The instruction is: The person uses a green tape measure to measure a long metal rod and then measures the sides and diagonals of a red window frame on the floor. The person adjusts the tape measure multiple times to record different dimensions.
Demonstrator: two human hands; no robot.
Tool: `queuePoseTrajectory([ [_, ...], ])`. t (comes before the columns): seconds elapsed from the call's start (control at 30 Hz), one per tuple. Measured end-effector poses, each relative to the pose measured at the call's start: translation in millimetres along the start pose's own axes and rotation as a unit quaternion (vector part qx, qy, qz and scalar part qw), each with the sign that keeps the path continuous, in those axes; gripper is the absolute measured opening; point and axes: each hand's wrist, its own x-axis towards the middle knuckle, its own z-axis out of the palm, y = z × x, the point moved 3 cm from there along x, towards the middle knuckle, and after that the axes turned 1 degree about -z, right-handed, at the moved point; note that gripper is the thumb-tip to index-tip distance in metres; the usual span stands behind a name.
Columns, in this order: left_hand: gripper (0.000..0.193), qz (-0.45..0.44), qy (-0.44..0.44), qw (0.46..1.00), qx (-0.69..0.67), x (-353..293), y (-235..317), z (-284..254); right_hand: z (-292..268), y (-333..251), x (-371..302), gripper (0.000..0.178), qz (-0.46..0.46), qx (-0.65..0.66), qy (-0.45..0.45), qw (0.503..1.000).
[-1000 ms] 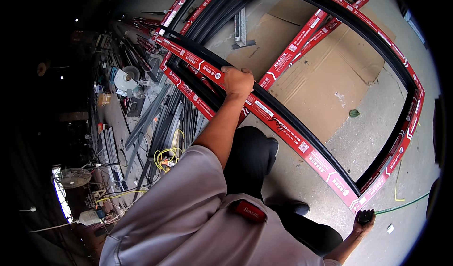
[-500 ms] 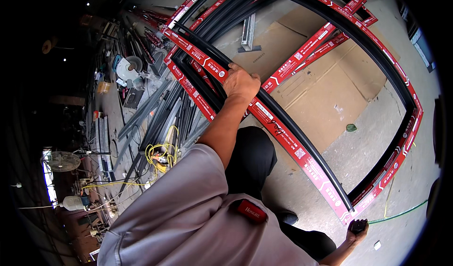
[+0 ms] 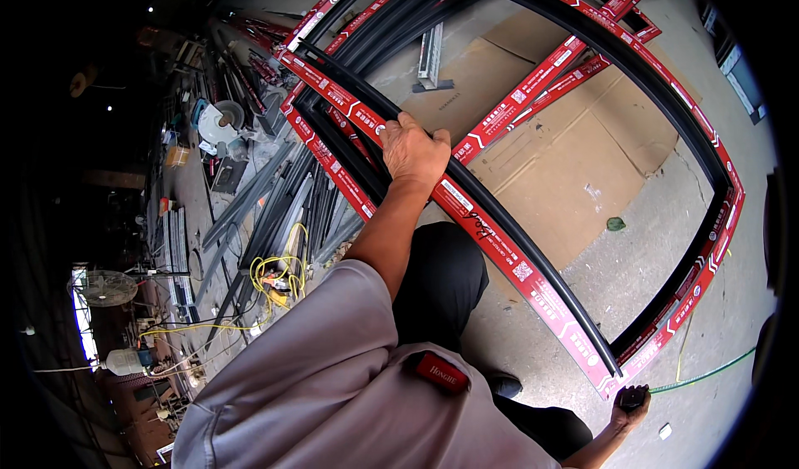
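A large window or door frame [image 3: 512, 261], dark inside and covered with red printed film, leans across the space before me. My left hand [image 3: 414, 154] is closed over its near bar, with the fingers on a black strip [image 3: 545, 257] that runs along it. At the frame's lower right corner, my right hand [image 3: 634, 411] is closed around a small black tool [image 3: 631, 397]. A green hose [image 3: 703, 381] leads off to the right from beside that hand. Most of the tool is hidden by my fingers.
Flattened cardboard [image 3: 574, 165] lies on the concrete floor beyond the bar. More red-filmed frames [image 3: 524, 94] cross behind. At left are loose metal profiles [image 3: 287, 207], a tangled yellow cord [image 3: 279, 273], a circular saw [image 3: 220, 124] and a fan [image 3: 104, 288].
The whole view has shifted a little, so the frame and my left hand appear slightly farther left. Both hands keep their hold.
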Motion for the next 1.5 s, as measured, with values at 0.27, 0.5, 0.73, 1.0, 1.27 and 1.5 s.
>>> queuePoseTrajectory([
  [0.27,0.058,-0.016,0.020,1.000,0.010,-1.8,-0.8,-0.3,5.3,0.5,-3.1,0.019,-0.014,0.007,0.051,0.999],
  [0.5,0.057,0.011,0.087,0.996,-0.015,-3.3,-16.8,4.9,0.9,-2.6,8.1,0.019,0.000,0.003,0.023,1.000],
  [0.73,0.063,0.032,0.137,0.989,-0.045,-3.9,-31.9,11.7,5.2,-2.2,10.4,0.019,-0.011,-0.008,0.047,0.999],
  [1.0,0.064,0.016,0.123,0.992,-0.026,5.1,-34.8,8.1,2.1,-5.6,10.3,0.020,-0.027,-0.036,0.086,0.995],
  [1.27,0.067,0.010,0.094,0.996,0.007,9.3,-32.8,11.9,7.3,-7.9,10.5,0.021,-0.024,-0.038,0.043,0.998],
  [1.5,0.066,0.014,0.071,0.997,0.017,10.4,-27.0,11.4,17.1,-5.7,7.0,0.024,-0.035,-0.029,0.108,0.993],
])
